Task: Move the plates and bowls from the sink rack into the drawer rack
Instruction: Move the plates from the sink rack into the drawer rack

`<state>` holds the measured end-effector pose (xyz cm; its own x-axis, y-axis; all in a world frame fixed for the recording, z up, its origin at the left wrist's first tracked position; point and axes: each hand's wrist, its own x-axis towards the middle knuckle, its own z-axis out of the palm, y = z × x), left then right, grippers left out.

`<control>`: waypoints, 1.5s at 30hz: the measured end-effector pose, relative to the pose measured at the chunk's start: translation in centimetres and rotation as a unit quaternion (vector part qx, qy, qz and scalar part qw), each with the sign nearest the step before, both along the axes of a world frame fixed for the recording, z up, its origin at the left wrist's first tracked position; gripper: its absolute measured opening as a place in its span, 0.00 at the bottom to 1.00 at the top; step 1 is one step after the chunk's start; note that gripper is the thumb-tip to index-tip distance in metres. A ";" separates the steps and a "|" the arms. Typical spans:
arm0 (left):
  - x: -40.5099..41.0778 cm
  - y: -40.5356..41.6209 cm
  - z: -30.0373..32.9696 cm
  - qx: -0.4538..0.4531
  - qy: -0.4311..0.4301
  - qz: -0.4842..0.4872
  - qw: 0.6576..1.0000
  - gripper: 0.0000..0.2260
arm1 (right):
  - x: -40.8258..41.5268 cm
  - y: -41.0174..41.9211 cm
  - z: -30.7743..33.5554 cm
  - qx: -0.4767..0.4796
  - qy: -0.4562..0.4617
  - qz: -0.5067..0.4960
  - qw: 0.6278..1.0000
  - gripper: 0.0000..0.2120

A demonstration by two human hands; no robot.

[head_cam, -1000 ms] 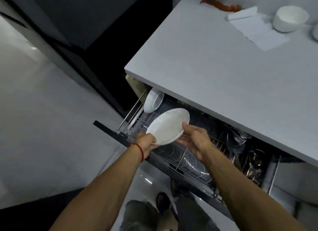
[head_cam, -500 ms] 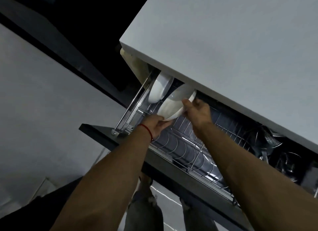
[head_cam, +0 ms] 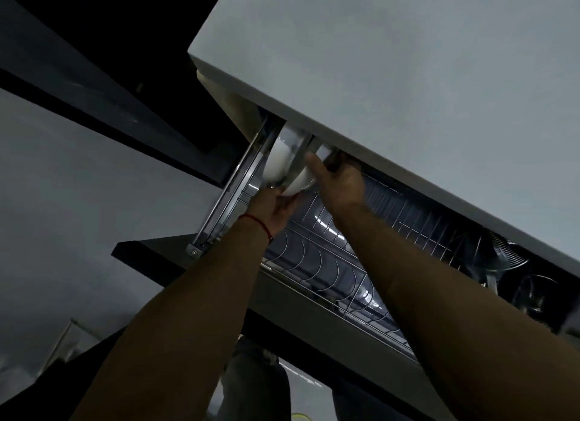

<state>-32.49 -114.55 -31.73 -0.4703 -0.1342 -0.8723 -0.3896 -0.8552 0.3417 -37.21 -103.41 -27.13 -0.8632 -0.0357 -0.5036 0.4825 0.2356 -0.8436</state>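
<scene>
I see the rack [head_cam: 317, 257] as thin chromed wire, bright and shiny, over a glossy tray that throws back light. Both bowls [head_cam: 276, 163] look like smooth white glazed ceramic. The counter [head_cam: 408, 91] is a matt, even pale slab. The drawer front [head_cam: 147, 251] is matt black. A red thread [head_cam: 255, 222] of cloth circles one wrist.

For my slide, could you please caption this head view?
Both hands, left hand and right hand, slot a white plate beside a bowl in the drawer rack.
</scene>
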 end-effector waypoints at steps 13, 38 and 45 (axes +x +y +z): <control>-0.1 -0.8 0.2 -0.007 -0.028 -0.011 1.000 0.19 | 1.2 -2.1 1.2 0.096 -0.023 -0.018 0.995 0.24; 0.7 -0.5 3.0 0.023 -0.014 -0.013 1.000 0.09 | 1.6 -2.2 -0.7 0.053 -0.053 0.022 0.997 0.29; 4.1 1.6 10.5 -0.078 -0.044 -0.097 0.991 0.10 | 6.6 2.9 3.6 -0.018 -0.053 0.029 0.998 0.13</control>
